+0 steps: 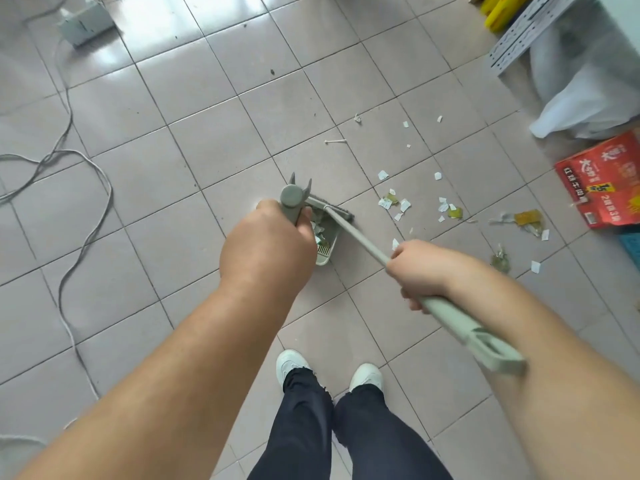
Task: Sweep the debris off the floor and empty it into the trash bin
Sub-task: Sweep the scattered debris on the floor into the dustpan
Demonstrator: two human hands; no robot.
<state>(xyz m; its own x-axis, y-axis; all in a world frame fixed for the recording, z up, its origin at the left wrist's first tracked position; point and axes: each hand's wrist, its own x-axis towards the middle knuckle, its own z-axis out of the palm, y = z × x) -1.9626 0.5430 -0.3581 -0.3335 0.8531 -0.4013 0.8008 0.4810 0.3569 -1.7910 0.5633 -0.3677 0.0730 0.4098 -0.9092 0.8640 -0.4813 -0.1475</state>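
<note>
Debris [453, 211] litters tiles right of the dustpan [327, 242], whose handle the left hand [268, 244] grips; right hand [420, 271] clasps the broom [356, 237]; a hasty stroke could scatter scraps wide

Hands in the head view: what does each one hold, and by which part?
The left hand grips the dustpan by the top of its upright handle. The right hand grips the broom partway up its long handle.

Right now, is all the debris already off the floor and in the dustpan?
No: some scraps lie in the dustpan, but many paper bits and yellow wrapper pieces remain scattered on the tiles to its right.
</note>
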